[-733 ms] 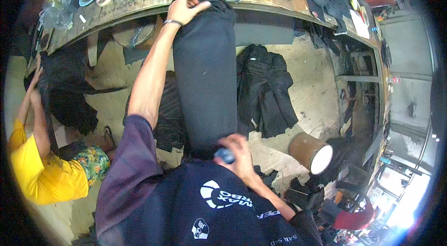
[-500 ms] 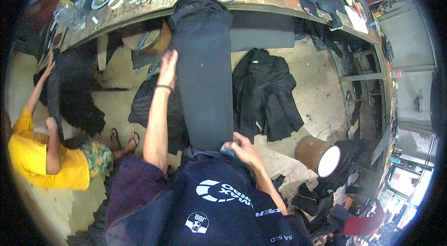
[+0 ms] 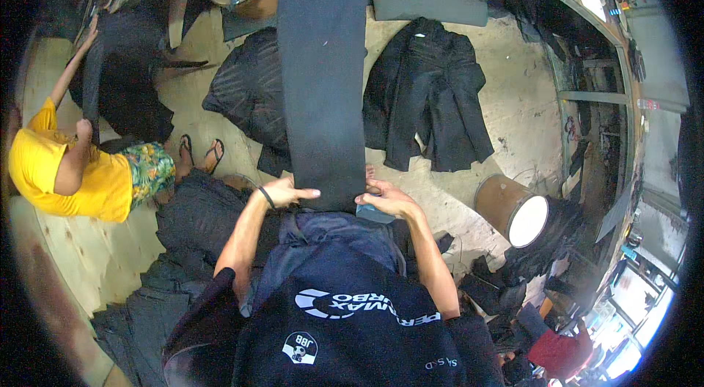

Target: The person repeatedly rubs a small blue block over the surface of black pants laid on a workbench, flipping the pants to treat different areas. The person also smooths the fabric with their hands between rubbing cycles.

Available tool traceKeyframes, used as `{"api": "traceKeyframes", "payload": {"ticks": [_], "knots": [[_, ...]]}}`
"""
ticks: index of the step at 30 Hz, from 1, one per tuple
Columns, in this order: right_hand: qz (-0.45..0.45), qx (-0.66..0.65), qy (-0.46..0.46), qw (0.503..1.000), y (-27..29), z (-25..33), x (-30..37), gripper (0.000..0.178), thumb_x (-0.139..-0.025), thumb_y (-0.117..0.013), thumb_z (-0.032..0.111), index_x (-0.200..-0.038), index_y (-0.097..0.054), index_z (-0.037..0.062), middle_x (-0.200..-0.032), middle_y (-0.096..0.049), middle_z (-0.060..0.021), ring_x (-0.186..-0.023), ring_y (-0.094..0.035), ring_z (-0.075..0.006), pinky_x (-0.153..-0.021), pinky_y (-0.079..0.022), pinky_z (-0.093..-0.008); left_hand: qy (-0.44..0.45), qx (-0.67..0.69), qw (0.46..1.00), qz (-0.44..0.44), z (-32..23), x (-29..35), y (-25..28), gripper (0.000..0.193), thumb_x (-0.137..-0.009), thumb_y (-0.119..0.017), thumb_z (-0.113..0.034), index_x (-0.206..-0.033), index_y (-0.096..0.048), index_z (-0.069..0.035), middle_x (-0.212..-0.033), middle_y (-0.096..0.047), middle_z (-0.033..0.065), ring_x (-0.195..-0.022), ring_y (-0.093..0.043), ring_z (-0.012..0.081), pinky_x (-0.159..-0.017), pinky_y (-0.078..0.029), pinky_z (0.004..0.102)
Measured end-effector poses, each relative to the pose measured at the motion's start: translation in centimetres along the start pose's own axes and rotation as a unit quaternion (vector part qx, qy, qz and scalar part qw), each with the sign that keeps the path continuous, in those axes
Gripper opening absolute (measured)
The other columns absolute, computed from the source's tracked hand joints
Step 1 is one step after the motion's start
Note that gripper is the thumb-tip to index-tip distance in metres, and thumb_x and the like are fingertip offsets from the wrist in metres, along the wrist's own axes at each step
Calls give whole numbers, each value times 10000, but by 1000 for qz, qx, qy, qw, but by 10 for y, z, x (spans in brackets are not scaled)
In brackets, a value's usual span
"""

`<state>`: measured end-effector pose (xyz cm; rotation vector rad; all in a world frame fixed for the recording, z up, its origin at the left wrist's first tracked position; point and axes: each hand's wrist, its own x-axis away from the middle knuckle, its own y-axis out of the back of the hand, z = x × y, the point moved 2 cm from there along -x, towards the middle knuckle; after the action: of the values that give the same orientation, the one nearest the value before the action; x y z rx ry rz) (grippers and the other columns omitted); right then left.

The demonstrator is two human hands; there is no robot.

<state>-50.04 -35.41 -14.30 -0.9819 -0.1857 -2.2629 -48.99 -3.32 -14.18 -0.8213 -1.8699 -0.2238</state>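
Note:
A long black trouser leg [image 3: 324, 86] stretches from the far workbench down to my waist, lying flat and taut. My left hand [image 3: 288, 192] is closed at its near left edge, thumb on top of the cloth and fingers beneath. At the near right corner my right hand [image 3: 392, 201] is closed around a small blue-grey block [image 3: 375, 214], with its fingertips touching the cloth's edge. The block's exact kind does not show. What supports the cloth from below is hidden.
Black trousers [image 3: 433, 94] lie on the floor ahead right, and a dark garment heap [image 3: 249, 86] lies left of the cloth. A brown drum [image 3: 506, 207] with a white end stands to the right. On the left, a person in a yellow shirt [image 3: 70, 174] works at dark cloth.
My left hand has come back from halfway along the cloth to its near edge and closed there. The right hand stays at the near corner with the block. My view has tilted downward.

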Motion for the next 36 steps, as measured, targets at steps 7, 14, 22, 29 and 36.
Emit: {"api": "traceKeyframes", "payload": {"ticks": [7, 14, 22, 29, 36], "knots": [[-67, 58, -38, 995, 29, -16, 10, 699, -961, -707, 333, -1578, -523, 62, -1286, -772, -130, -1256, -675, -247, -1138, -460, -388, 19, 343, 938, -49, 46, -34, 24, 909, -1021, -775, -283, -1606, -191, 97, -1366, -640, 161, -1159, -697, 274, -970, -584, 461], [-70, -29, 31, 997, 31, 17, -1, 633, -1004, -690, 291, -1587, -523, 109, -1384, -718, -155, -1296, -651, -237, -1140, -460, -380, -74, 306, 945, -85, 105, -75, 36, 454, -1037, -748, -390, -1354, -594, -103, -792, -524, -69, -626, -435, 49, -552, -399, 265], [-149, -26, 52, 987, 34, 48, -36, 633, -1005, -713, 317, -1538, -552, 16, -1340, -725, -192, -1232, -674, -248, -1100, -474, -372, -149, 108, 973, -141, 140, -107, 2, 284, -993, -799, -284, -1201, -678, -134, -1098, -714, -17, -1007, -652, 134, -855, -532, 321], [-241, -38, 101, 965, 47, 60, -24, 505, -1038, -672, 282, -1462, -624, 13, -1293, -740, -160, -1183, -687, -201, -1067, -501, -335, -138, 283, 868, -384, 77, -74, 71, 457, -1058, -660, -515, -1253, -693, -103, -1209, -746, 67, -1155, -685, 204, -969, -534, 389], [-174, -10, 131, 976, 18, 134, -62, 522, -1001, -649, 393, -1379, -695, 36, -1256, -772, -158, -1140, -710, -290, -998, -518, -408, -302, 112, 793, -518, -209, -66, 187, 867, -1084, -440, -672, -1570, -440, 47, -1582, -503, 297, -1496, -472, 383, -1215, -381, 451]]}}
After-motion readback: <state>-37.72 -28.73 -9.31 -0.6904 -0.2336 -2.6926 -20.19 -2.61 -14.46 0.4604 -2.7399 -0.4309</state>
